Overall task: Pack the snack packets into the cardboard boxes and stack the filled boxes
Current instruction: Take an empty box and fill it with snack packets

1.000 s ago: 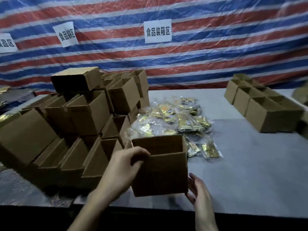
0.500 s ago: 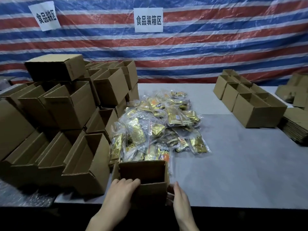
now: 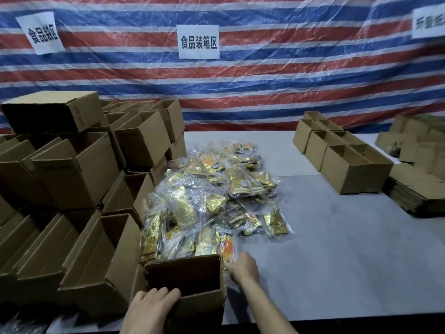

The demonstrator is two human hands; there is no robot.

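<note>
**Head view: right hand at the packet pile, left hand steadying an open box**

The open box (image 3: 204, 307) stood at the near edge of the table (image 3: 337, 261), its top open and its inside dark. The left hand (image 3: 154, 304) gripped its near wall, fingers curled over the rim. The right hand (image 3: 243, 263) was just right of the box's far corner, at the nearest packet (image 3: 228, 249). Its fingers were hidden, so whether they had closed could not be told. That packet, a clear bag showing orange and gold, lay with its long axis pointing away from the person. The snack packets (image 3: 212, 196) formed a loose, glossy gold heap directly behind the box. The right hand was the nearer one, and the carry into the box looked short: leftward and back.
</note>
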